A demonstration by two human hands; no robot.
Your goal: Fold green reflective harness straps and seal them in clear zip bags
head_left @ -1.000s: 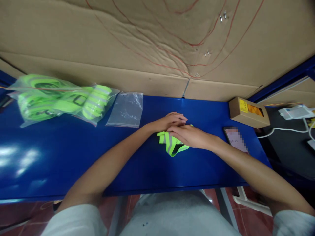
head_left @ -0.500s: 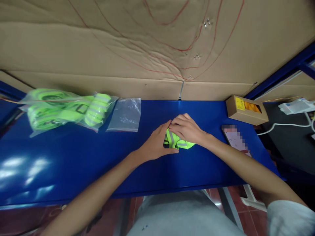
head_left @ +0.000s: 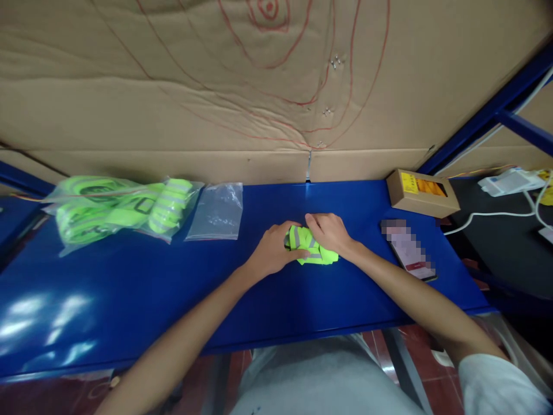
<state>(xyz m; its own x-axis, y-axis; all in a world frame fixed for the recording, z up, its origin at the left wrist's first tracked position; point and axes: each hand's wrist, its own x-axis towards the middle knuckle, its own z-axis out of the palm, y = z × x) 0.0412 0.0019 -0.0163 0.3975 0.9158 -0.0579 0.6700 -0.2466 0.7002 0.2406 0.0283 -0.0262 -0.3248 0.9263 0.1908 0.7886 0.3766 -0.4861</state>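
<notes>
**Folded reflective strap lies between two hands, left one pinching its end**

Nearest, the left hand (head_left: 276,249) has its thumb at the near side and its fingers at the far side of a yellow-green reflective strap bundle (head_left: 319,255), so this grip pinches the bundle's 10 o'clock end. From it, the bundle extends toward 4 o'clock, and its visible long axis runs on this same line. The right hand (head_left: 332,233) touches the bundle from its 1 o'clock side; its fingertips are partly hidden, so I cannot tell if this grip is pinching. Both hands are equally close, above the blue counter (head_left: 151,282).

Taking the bundle as clock centre, a smartphone (head_left: 408,251) lies at 3 o'clock. At 10 o'clock is a flat, see-through zip bag (head_left: 218,213). Just beyond it, between 9 and 10, a clear plastic bag (head_left: 64,250) contains several similar reflective straps, coiled. At 2 o'clock stands a cardboard box (head_left: 395,196); its window shows something orange. Farthest, at 12, is a cardboard panel (head_left: 173,115) with red curves.
</notes>
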